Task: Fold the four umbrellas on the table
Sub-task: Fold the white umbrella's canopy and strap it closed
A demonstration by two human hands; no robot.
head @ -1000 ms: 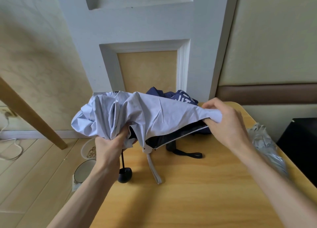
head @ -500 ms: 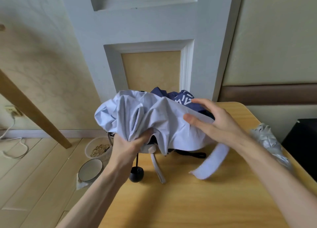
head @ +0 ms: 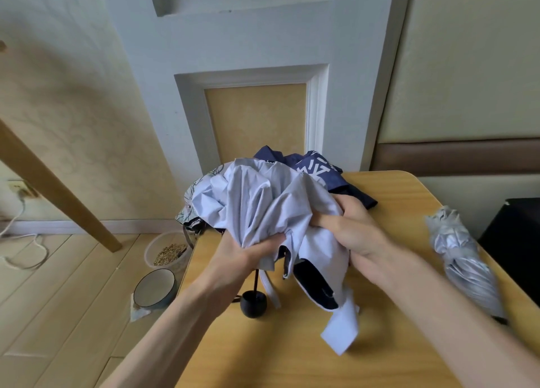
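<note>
Both hands are bunched into the pale lavender umbrella (head: 263, 203) near the table's (head: 292, 355) far left corner: left hand (head: 242, 256) clamps its gathered fabric, right hand (head: 350, 229) grips the other side.

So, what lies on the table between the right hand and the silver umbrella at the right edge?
Nothing: in the head view, only bare wooden table lies between the right hand and the silver umbrella.
</note>
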